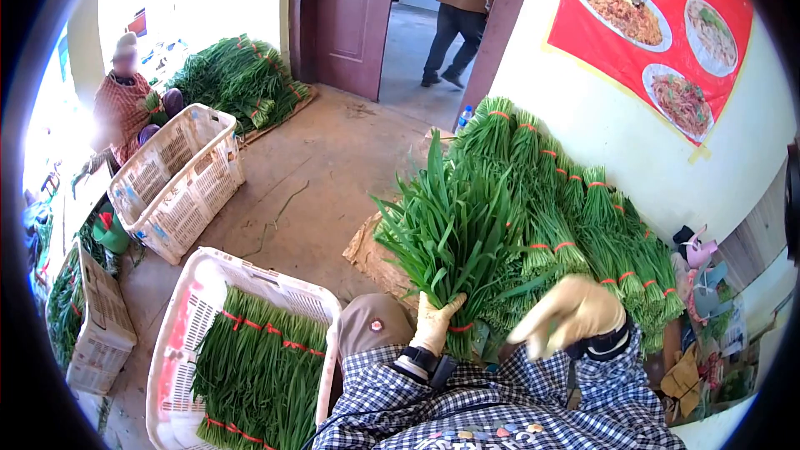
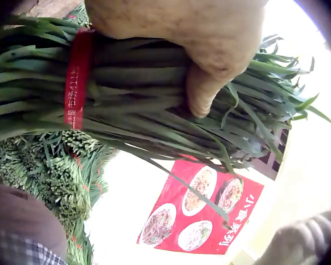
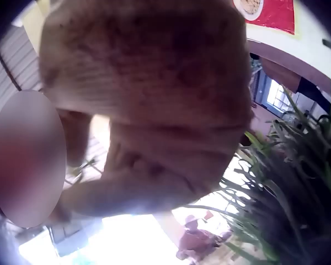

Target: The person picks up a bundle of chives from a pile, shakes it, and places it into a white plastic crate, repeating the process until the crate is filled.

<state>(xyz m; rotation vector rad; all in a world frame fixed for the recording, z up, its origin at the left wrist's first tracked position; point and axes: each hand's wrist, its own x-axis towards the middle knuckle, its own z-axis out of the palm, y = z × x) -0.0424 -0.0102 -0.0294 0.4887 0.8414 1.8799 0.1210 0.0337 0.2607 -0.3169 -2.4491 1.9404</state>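
Note:
My gloved left hand (image 1: 434,321) grips a bunch of garlic chives (image 1: 446,233), its thumb across the leaves in the left wrist view. The bunch stands leaf tips up in the head view, with a printed red band (image 2: 79,80) wrapped round it below the hand. To the right of the bunch my gloved right hand (image 1: 575,317) is raised, apart from it. Its fingers are loosely bent, with a gap between thumb and forefinger in the right wrist view, and no object shows between them.
Red-banded bunches (image 1: 567,217) are heaped along the right wall. A white crate (image 1: 187,342) at lower left holds more banded bunches. Another crate (image 1: 179,192) stands behind it, near a seated person (image 1: 123,108) and a green pile (image 1: 237,79). Someone walks beyond the doorway (image 1: 417,50).

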